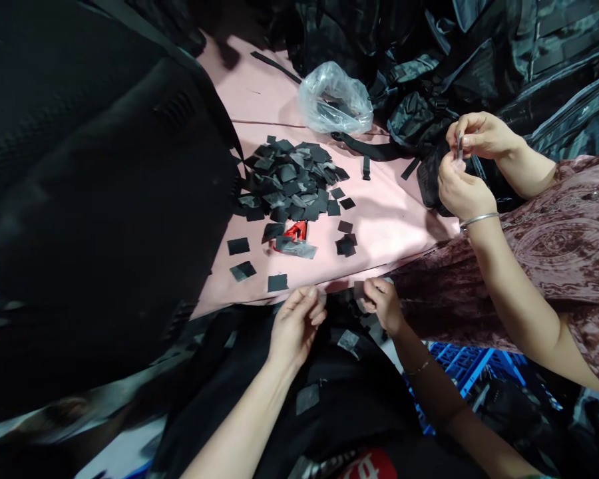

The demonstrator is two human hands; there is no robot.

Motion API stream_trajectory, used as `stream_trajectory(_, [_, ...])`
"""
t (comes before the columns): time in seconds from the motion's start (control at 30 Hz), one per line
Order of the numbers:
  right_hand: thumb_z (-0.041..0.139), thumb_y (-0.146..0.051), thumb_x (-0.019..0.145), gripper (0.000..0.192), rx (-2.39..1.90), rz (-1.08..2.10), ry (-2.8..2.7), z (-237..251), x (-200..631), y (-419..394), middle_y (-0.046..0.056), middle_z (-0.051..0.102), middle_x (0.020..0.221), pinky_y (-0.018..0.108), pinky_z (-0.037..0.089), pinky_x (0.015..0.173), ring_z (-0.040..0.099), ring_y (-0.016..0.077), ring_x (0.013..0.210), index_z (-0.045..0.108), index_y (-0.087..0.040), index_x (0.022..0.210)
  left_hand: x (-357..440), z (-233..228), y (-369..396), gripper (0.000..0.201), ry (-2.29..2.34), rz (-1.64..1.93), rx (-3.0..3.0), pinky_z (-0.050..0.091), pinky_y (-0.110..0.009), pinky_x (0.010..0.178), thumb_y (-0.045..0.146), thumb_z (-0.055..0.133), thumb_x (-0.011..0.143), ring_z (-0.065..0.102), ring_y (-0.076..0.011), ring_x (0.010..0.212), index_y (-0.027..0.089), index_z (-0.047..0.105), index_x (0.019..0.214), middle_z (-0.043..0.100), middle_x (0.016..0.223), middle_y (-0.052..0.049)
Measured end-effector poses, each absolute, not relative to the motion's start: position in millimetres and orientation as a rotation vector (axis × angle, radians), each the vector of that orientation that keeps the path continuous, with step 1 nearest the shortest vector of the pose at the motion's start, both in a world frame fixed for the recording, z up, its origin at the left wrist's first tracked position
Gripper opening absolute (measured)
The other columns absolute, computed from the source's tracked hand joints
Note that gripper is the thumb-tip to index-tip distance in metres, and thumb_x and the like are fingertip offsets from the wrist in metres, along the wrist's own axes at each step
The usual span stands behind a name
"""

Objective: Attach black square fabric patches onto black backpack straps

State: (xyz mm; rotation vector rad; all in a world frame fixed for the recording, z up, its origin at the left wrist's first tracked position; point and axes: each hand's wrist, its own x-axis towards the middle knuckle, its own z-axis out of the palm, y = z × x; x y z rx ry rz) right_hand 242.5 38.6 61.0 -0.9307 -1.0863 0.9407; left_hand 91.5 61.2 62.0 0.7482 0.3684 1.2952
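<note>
My left hand (295,324) hovers at the near edge of the pink table (394,219), thumb and fingers pinched together; I cannot make out anything between them. My right hand (382,303) grips a small grey-black square patch (359,291) just beside it. Both hands are over black fabric (339,386) on my lap, where a few loose patches lie. A heap of black square patches (292,179) sits on the table ahead, with single squares scattered around it.
A red object (295,233) lies half under patches near the heap. A clear plastic bag (335,100) sits at the back. A co-worker's two hands (466,163) at right hold a small piece. Black bags pile up left and behind. A blue crate (466,366) is below.
</note>
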Motion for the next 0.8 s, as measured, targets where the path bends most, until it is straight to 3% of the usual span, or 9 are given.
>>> stream_trajectory(0.2, [0.052, -0.039, 0.082, 0.040, -0.776, 1.234, -0.856, 58, 247, 49, -0.005, 0.022, 0.048, 0.018, 0.010, 0.038, 0.020, 0.0011, 0.035, 0.029, -0.014, 0.061, 85, 64, 60, 0.030, 0.322, 1.113, 0.794, 0.017, -0.012, 0.037, 0.023, 0.077, 0.060, 0.024, 0.0001, 0.045, 0.007, 0.055, 0.071, 0.046, 0.068, -0.002])
stream_trajectory(0.37, [0.066, -0.039, 0.071, 0.041, -0.558, 1.566, -0.839, 68, 254, 68, -0.006, 0.036, 0.057, 0.014, 0.012, 0.039, 0.025, -0.0005, 0.039, 0.037, -0.011, 0.074, 87, 57, 62, 0.036, 0.319, 1.073, 0.815, 0.014, -0.012, 0.038, 0.025, 0.077, 0.060, 0.022, 0.0007, 0.043, 0.011, 0.057, 0.086, 0.041, 0.063, 0.002])
stream_trajectory(0.53, [0.065, -0.038, 0.072, 0.038, -0.660, 1.339, -0.971, 72, 243, 68, -0.002, 0.046, 0.064, 0.015, 0.014, 0.039, 0.029, 0.0004, 0.039, 0.040, -0.011, 0.077, 93, 55, 63, 0.042, 0.474, 1.199, 0.967, 0.017, -0.015, 0.040, 0.042, 0.073, 0.065, 0.024, -0.0024, 0.044, 0.008, 0.057, 0.084, 0.027, 0.055, 0.004])
stream_trajectory(0.7, [0.060, -0.037, 0.078, 0.032, -0.607, 1.340, -0.992, 62, 228, 60, -0.001, 0.044, 0.061, 0.015, 0.015, 0.037, 0.029, 0.0006, 0.037, 0.047, -0.009, 0.077, 100, 53, 61, 0.053, 0.619, 1.263, 1.194, 0.020, -0.017, 0.043, 0.045, 0.071, 0.065, 0.026, -0.0036, 0.045, 0.012, 0.058, 0.104, 0.034, 0.055, 0.004])
stream_trajectory(0.8, [0.055, -0.032, 0.083, 0.025, -0.539, 1.462, -0.894, 59, 224, 58, -0.002, 0.043, 0.059, 0.014, 0.015, 0.035, 0.028, 0.0006, 0.035, 0.048, -0.009, 0.079, 101, 49, 63, 0.038, 0.735, 1.444, 1.455, 0.033, -0.020, 0.055, 0.045, 0.068, 0.067, 0.041, -0.0077, 0.055, 0.012, 0.064, 0.085, 0.048, 0.062, -0.001])
